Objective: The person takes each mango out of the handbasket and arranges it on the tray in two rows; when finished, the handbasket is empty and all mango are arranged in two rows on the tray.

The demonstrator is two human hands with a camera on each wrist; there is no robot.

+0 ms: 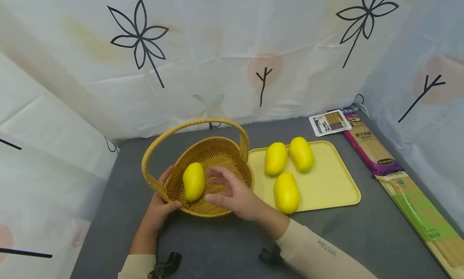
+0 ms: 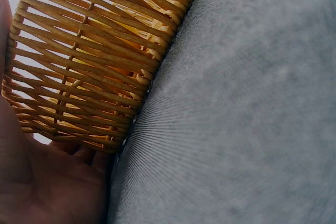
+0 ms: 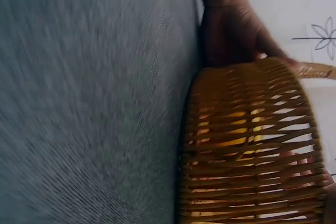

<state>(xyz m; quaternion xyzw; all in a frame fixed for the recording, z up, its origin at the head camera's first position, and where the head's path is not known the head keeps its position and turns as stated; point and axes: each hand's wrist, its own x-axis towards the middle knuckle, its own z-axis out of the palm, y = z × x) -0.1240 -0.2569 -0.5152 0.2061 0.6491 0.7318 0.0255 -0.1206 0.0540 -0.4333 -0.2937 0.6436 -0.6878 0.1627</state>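
A yellow mango (image 1: 193,182) lies inside a wicker basket (image 1: 227,210), towards its left side. At the basket's left rim, my left hand (image 1: 159,208) holds on with the thumb over the edge and the fingers around the outer wall. In the left wrist view the palm sits against the woven side. My right hand (image 1: 235,194) is over the basket's right part, fingers loosely spread and apart from the mango, holding nothing. The right wrist view shows the mango's yellow through the weave.
To the right, a pale yellow tray (image 1: 330,186) bears three more mangoes (image 1: 287,193). Beyond it lie a white-edged packet (image 1: 330,122), a purple noodle package (image 1: 371,144) and a green noodle package (image 1: 422,214). The basket's tall handle (image 1: 195,122) arches up. Printed cloth hangs behind.
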